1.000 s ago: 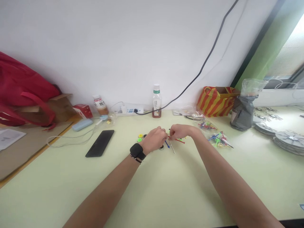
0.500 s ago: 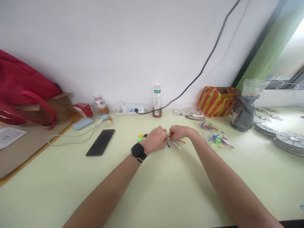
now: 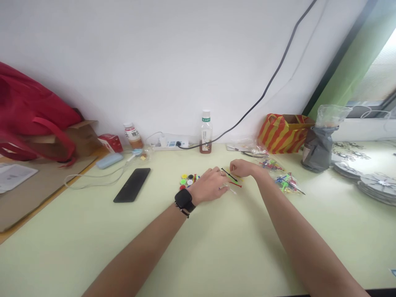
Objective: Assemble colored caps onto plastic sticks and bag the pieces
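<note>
My left hand (image 3: 210, 184), with a black watch (image 3: 183, 199) on its wrist, lies low over the table with its fingers stretched out. Its fingertips are beside a white arrow-shaped pointer (image 3: 232, 191) and a red pointer (image 3: 236, 184). Between the two hands is a black pointer (image 3: 229, 174). My right hand (image 3: 242, 168) is closed with fingertips turned down at the far side of the pointers; what it pinches, if anything, is hidden. Left of my left hand are small round pieces, among them a yellow one (image 3: 184, 176), a green one (image 3: 183, 182) and a red one (image 3: 182, 187).
Clear bags of coloured pieces (image 3: 288, 183) lie right of my right hand. A phone (image 3: 132, 185) lies to the left. Along the wall stand a drink bottle (image 3: 206, 134), a power strip (image 3: 173, 142) and a striped bag (image 3: 280, 133). Flower-patterned discs (image 3: 379, 185) are stacked far right.
My left hand has spread its fingers and shifted slightly right and down. My right hand has moved right, away from it. The black pointer now shows between them.
</note>
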Demonstrator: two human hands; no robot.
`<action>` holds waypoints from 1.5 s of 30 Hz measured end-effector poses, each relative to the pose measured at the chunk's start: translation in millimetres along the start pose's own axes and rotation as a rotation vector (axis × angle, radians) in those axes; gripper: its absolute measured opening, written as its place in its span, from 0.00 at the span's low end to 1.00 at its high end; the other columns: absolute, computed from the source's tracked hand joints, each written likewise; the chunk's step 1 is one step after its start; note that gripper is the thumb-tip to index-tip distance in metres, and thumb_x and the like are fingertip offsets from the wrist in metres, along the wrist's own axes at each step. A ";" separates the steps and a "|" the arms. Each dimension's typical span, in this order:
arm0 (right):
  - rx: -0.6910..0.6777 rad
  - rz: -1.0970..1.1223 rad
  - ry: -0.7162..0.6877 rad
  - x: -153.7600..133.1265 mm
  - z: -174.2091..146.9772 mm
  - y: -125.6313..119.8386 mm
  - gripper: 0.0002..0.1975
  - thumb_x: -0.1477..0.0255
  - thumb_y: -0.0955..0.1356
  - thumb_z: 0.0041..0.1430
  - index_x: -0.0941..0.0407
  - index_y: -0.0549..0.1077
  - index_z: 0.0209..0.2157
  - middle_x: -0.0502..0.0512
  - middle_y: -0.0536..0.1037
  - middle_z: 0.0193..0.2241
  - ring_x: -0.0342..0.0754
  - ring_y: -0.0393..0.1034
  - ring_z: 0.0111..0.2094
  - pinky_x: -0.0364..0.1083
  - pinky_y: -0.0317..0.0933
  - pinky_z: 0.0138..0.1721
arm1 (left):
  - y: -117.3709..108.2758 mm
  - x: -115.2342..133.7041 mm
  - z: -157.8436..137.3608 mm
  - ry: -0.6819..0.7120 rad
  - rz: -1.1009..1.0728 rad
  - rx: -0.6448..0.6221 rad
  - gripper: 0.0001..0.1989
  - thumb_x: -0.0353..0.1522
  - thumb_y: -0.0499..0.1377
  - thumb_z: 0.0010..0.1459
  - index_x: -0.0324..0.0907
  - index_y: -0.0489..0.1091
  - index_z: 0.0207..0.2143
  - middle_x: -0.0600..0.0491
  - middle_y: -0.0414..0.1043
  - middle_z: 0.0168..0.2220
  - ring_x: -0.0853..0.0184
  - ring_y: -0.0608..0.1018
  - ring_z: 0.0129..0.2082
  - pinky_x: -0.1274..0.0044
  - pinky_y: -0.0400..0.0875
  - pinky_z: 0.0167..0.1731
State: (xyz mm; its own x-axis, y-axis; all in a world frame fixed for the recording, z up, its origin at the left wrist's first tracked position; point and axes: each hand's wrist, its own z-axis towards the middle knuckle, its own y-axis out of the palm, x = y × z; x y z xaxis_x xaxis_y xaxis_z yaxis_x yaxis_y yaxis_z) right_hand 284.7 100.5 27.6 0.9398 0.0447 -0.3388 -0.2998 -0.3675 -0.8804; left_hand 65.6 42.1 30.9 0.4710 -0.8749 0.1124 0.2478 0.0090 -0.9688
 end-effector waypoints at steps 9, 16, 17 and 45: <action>-0.351 0.296 0.035 -32.1 -21.6 2.5 0.02 0.78 0.69 0.58 0.60 0.72 0.35 0.58 0.82 0.27 0.49 0.80 0.26 0.45 0.76 0.34 | -30.0 -47.4 -12.8 -0.207 -0.015 0.049 0.15 0.38 0.56 0.68 0.44 0.75 0.52 0.47 0.76 0.52 0.54 0.73 0.54 0.64 0.68 0.54; -0.364 0.469 0.049 -58.3 -31.8 6.5 0.04 0.80 0.66 0.58 0.60 0.70 0.36 0.58 0.81 0.25 0.51 0.82 0.28 0.47 0.78 0.36 | -33.6 -49.7 -16.6 -0.244 -0.043 0.026 0.16 0.39 0.55 0.68 0.44 0.75 0.53 0.47 0.76 0.52 0.55 0.72 0.56 0.65 0.67 0.56; -0.365 0.491 0.056 -59.4 -32.6 6.9 0.05 0.81 0.66 0.56 0.60 0.69 0.36 0.58 0.81 0.24 0.52 0.82 0.28 0.47 0.78 0.36 | -33.2 -50.1 -16.8 -0.248 -0.047 0.012 0.16 0.39 0.55 0.68 0.45 0.75 0.53 0.47 0.76 0.52 0.55 0.72 0.56 0.65 0.67 0.56; -0.360 0.328 -0.174 -80.2 -29.2 21.2 0.08 0.71 0.67 0.67 0.54 0.62 0.37 0.53 0.81 0.25 0.50 0.81 0.29 0.44 0.73 0.32 | -52.5 -112.3 -51.6 -0.628 -0.135 -0.366 0.23 0.48 0.54 0.62 0.49 0.75 0.54 0.48 0.81 0.47 0.57 0.80 0.45 0.71 0.72 0.44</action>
State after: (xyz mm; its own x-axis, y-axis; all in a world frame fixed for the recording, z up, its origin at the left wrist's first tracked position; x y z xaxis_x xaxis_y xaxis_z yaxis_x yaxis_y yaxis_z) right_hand 207.8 62.0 45.9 0.7554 0.0161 -0.6551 -0.4700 -0.6834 -0.5587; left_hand -44.0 114.9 57.7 0.8795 -0.4139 0.2348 0.0915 -0.3371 -0.9370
